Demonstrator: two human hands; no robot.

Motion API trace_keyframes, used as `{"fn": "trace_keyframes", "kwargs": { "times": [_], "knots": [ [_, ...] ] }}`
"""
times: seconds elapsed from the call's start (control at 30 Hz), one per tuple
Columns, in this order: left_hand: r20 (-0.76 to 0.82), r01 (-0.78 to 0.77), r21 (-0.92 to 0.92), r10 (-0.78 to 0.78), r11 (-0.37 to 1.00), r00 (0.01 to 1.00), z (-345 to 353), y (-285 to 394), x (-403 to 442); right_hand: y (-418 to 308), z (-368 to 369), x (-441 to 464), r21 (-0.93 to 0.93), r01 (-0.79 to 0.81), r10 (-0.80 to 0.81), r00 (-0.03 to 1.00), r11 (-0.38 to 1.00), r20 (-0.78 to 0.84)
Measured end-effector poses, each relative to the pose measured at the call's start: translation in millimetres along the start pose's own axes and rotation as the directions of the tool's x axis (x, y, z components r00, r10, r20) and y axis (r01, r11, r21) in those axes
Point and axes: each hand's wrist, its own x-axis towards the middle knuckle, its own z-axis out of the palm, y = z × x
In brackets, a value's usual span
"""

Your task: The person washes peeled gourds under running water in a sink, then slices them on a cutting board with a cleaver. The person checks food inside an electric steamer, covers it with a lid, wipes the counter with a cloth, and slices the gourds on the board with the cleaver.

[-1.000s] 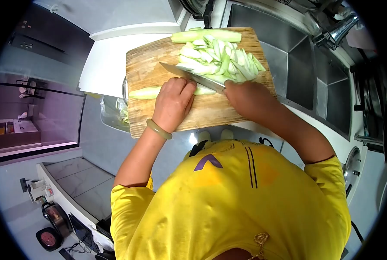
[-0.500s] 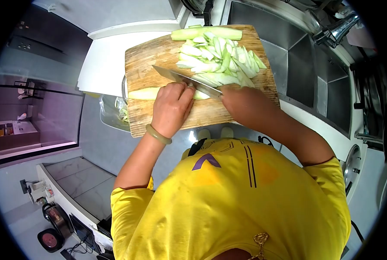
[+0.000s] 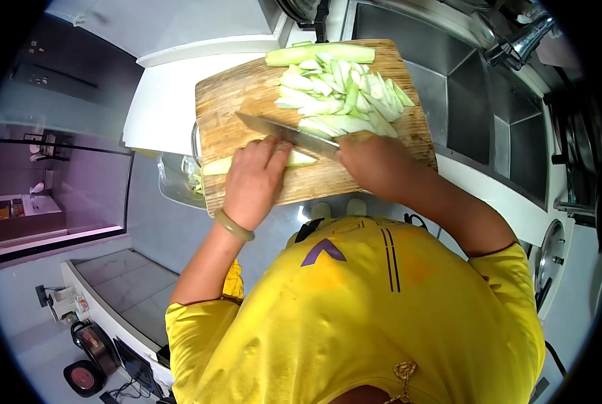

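Note:
My left hand (image 3: 252, 178) presses down with bent fingers on a peeled, pale green cucumber-like vegetable (image 3: 218, 166). Its cut right end shows past my fingertips; the middle is hidden under the hand. My right hand (image 3: 373, 161) is closed round the handle of a kitchen knife (image 3: 301, 138). The blade points left and lies slantwise just beyond my left fingertips. Both work over a wooden cutting board (image 3: 237, 94). A heap of slanted pale green slices (image 3: 334, 87) covers its upper right part, and another whole peeled vegetable (image 3: 321, 54) rests along the far edge.
To the right is a steel double sink (image 3: 459, 94) with a tap (image 3: 522, 44). A clear bin (image 3: 179, 182) with peelings stands below the board's left edge. White counter (image 3: 159, 101) extends left of the board. A rice cooker (image 3: 95, 343) sits at lower left.
The vegetable piece and my left hand have shifted slightly left and nearer to me. The knife blade has tilted a little and moved nearer too. The slice heap looks unchanged.

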Motion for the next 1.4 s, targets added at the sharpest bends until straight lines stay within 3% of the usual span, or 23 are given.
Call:
{"fn": "trace_keyframes", "kwargs": {
  "times": [0.07, 0.13, 0.27, 0.53, 0.6, 0.7, 0.77, 0.93, 1.0, 1.1, 1.2, 1.27, 1.4],
  "knots": [
    [0.018, 0.007, 0.071, -0.009, 0.997, 1.0, 0, -4, 4, 8, -12, 0, -0.005, -0.115, 0.115, 0.992, 0.993, 0.043],
    [0.055, -0.091, 0.011, 0.09, 0.996, 0.994, 9, -10, 20, 17, -13, 1, -0.043, -0.115, 0.116, 0.993, 0.992, 0.023],
    [-0.048, -0.153, 0.046, 0.156, 0.987, 0.987, 34, -15, 40, 21, -25, -8, -0.055, -0.093, 0.091, 0.995, 0.994, -0.041],
    [-0.127, -0.151, 0.009, 0.151, 0.988, 0.98, 35, -16, 32, 13, -5, -4, 0.012, -0.109, 0.11, 0.993, 0.994, -0.05],
    [-0.086, -0.121, -0.057, 0.116, 0.991, 0.99, 28, -17, 29, 13, -9, -4, 0.021, -0.094, 0.096, 0.993, 0.995, -0.069],
    [-0.057, -0.132, 0.018, 0.132, 0.991, 0.99, 19, -13, 27, 5, -21, -14, 0.009, -0.103, 0.103, 0.994, 0.995, -0.02],
    [-0.074, -0.129, 0.01, 0.13, 0.992, 0.989, 23, -13, 24, -4, -21, -16, 0.004, -0.141, 0.141, 0.989, 0.99, 0.043],
    [-0.037, -0.116, -0.025, 0.115, 0.993, 0.993, 16, -14, 15, 2, -10, -7, 0.021, -0.069, 0.069, 0.998, 0.997, -0.009],
    [-0.072, -0.04, -0.102, 0.032, 0.994, 0.997, 12, -15, 16, -3, -22, -10, 0.015, -0.078, 0.078, 0.997, 0.997, 0.009],
    [-0.083, -0.055, -0.061, 0.049, 0.997, 0.995, 16, -16, 12, -15, -20, -13, 0.009, -0.109, 0.108, 0.992, 0.994, 0.069],
    [-0.046, -0.071, -0.022, 0.07, 0.997, 0.997, 9, -15, 12, -7, -3, -7, 0.096, -0.021, 0.026, 0.998, 0.995, -0.059],
    [-0.049, -0.072, -0.018, 0.071, 0.997, 0.996, 5, -16, 10, -5, -6, -6, -0.006, -0.025, 0.025, 0.999, 1.0, -0.042],
    [-0.088, -0.07, -0.038, 0.067, 0.997, 0.994, 8, -17, 4, -22, -23, -12, 0.046, -0.099, 0.096, 0.993, 0.994, 0.064]
  ]
}}
